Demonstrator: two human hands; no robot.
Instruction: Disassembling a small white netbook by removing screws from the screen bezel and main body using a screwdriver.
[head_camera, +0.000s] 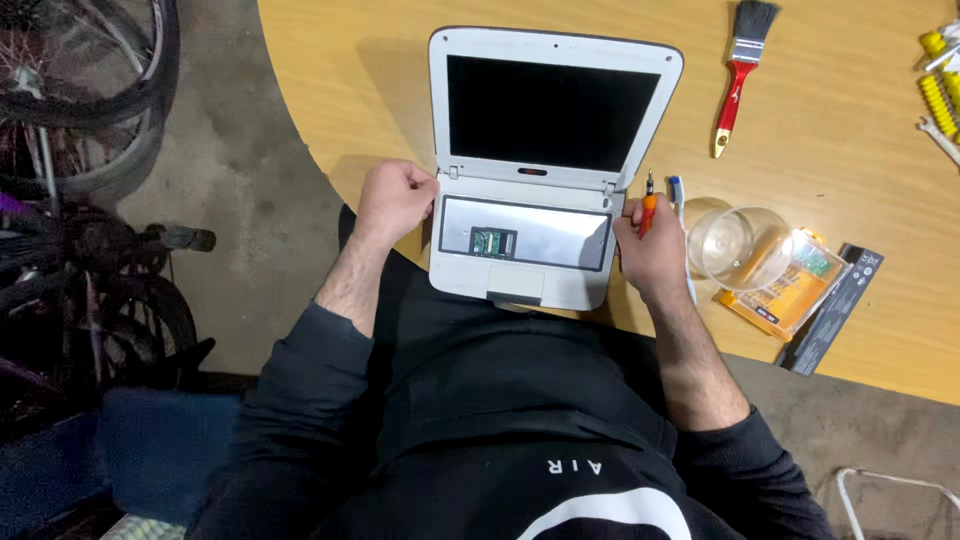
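Left hand (395, 198) grips the left edge of the small white open laptop (545, 170), keyboard bay bare and silvery. Right hand (648, 250) presses the right edge, an orange-handled screwdriver (648, 205) in its fingers. Clear glass bowl (738, 247) just beside, red-handled paintbrush (740, 75) farther up the round wooden table (830, 150).

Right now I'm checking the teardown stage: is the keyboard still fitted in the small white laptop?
No. The laptop shows a bare metal tray with a small green circuit board where the keys would sit.

Workshop: bicycle wheels (90, 90), concrete floor (250, 200).
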